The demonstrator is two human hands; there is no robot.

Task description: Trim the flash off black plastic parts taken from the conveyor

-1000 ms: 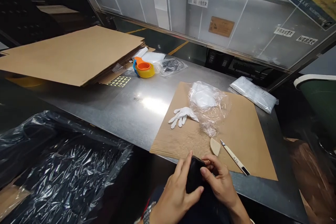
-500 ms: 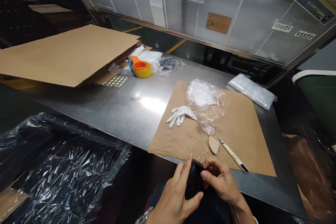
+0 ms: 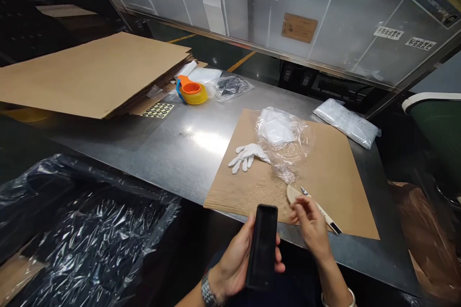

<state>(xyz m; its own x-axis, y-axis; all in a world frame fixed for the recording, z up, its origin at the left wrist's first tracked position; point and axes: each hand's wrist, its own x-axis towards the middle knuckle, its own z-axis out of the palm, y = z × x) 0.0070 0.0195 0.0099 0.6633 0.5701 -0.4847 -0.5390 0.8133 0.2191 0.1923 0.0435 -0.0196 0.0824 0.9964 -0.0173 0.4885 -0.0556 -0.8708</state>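
Observation:
My left hand (image 3: 236,261) grips a flat black phone-like device (image 3: 262,245), held upright in front of the table edge. My right hand (image 3: 311,223) has come off it and hovers with fingers loosely apart just over the beige wedge-shaped scraper (image 3: 291,193) and the thin craft knife (image 3: 321,211). Both tools lie on a brown cardboard sheet (image 3: 334,177). Farther back on that sheet rest a white glove (image 3: 248,155) and a crumpled clear plastic bag (image 3: 284,141).
The steel table (image 3: 173,146) carries a stack of cardboard (image 3: 90,72), a yellow and orange tape dispenser (image 3: 192,92), a sheet of black round stickers (image 3: 157,110) and plastic bags (image 3: 347,123). A bin lined with black plastic (image 3: 82,230) stands at my left.
My right hand let go of the black device and moved right toward the scraper and knife. My left hand raised the device and now holds it alone.

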